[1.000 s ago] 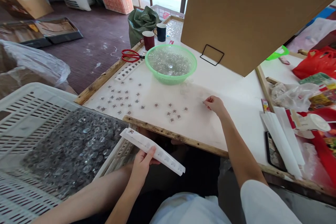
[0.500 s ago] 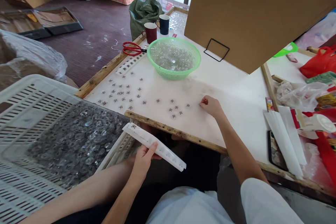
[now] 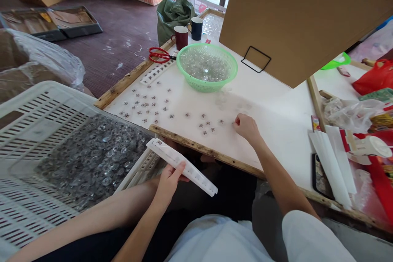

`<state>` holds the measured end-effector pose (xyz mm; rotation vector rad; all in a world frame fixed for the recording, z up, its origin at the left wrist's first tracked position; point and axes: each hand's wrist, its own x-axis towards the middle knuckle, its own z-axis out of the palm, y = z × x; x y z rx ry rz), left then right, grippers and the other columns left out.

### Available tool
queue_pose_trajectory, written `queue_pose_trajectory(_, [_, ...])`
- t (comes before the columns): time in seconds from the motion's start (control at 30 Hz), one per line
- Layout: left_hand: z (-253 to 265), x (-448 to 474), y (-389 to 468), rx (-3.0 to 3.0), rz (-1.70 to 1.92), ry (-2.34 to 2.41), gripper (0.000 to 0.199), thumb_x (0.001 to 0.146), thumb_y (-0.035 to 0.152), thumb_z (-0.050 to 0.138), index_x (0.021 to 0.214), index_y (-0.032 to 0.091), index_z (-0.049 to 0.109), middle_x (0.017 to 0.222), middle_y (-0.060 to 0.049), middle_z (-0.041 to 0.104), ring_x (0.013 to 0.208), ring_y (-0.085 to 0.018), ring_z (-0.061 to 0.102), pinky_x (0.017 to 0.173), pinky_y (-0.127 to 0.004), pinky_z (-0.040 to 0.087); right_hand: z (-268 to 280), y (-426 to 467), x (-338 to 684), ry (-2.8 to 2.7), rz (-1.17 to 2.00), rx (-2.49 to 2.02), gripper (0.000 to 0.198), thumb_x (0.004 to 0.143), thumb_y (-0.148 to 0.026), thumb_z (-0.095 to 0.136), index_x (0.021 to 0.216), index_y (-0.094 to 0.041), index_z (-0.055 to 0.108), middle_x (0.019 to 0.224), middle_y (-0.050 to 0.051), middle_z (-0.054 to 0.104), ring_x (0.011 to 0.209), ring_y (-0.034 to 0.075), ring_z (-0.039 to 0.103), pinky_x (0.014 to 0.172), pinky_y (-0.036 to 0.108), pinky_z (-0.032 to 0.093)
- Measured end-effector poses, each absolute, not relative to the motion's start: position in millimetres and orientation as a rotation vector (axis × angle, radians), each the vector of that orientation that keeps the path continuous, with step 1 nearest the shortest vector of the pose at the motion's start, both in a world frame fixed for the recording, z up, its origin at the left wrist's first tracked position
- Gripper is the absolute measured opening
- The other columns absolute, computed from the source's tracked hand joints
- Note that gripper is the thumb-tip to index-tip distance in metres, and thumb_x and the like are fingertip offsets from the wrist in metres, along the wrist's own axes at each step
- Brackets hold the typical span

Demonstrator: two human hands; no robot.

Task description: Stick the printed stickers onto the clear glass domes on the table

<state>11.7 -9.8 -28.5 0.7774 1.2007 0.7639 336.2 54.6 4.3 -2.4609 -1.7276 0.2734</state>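
- My left hand [image 3: 172,176], at the lower centre, has its thumb and fingers pinching a long white strip [image 3: 196,177], held above my lap.
- My right hand [image 3: 246,126], right of centre, is low over the bench [image 3: 282,139] with its fingers curled; I cannot tell whether they pinch anything.
- Small printed pieces [image 3: 208,123] lie scattered from the centre to the left of the frame, the nearest just beside my right hand.
- I judge the step in hand to be handling these pieces singly; the next move calls for a light fingertip grip and a steady strip.
- The green basket [image 3: 181,69] of clear pieces stands at upper centre, red scissors [image 3: 159,55] beside it.
- The large cardboard panel [image 3: 301,20] blocks the upper right; the wooden edging [image 3: 190,142] lies between strip and pieces.
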Motion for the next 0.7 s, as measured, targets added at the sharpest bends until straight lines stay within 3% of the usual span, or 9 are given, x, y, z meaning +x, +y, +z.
queue_pose_trajectory(0.13, [-28.9, 11.7, -9.8, 0.77, 0.76, 1.198, 0.041, 0.069, 0.049, 0.077, 0.083, 0.011, 0.068, 0.071, -0.006, 0.07, 0.065, -0.02, 0.066, 0.053, -0.029, 0.058, 5.6, 54.3, 330.0, -1.779, 0.277, -2.501, 0.006, 0.081, -0.017, 0.052, 0.081, -0.018, 0.058, 0.087, 0.009, 0.063, 0.074, 0.019, 0.055, 0.063, 0.029, 0.035])
queue_pose_trajectory(0.3, [-28.9, 10.9, -10.0, 0.769, 0.767, 1.187, 0.041, 0.07, 0.049, 0.075, 0.084, 0.011, 0.067, 0.071, -0.005, 0.069, 0.066, -0.02, 0.066, 0.054, -0.028, 0.058, -4.6, 46.3, 320.6, -1.873, 0.009, -2.425, 0.008, 0.084, -0.014, 0.05, 0.087, -0.016, 0.057, 0.098, 0.014, 0.059, 0.088, 0.024, 0.054, 0.066, 0.03, 0.035])
queue_pose_trajectory(0.7, [-24.6, 14.6, -9.6, 0.739, 0.766, 1.212, 0.043, 0.065, 0.049, 0.077, 0.083, 0.011, 0.069, 0.073, -0.006, 0.071, 0.066, -0.022, 0.067, 0.053, -0.029, 0.057, -3.4, 34.1, 315.7, -1.892, 0.073, -2.45, 0.01, 0.088, -0.017, 0.044, 0.092, -0.015, 0.052, 0.086, 0.012, 0.059, 0.072, 0.02, 0.052, 0.061, 0.03, 0.028])
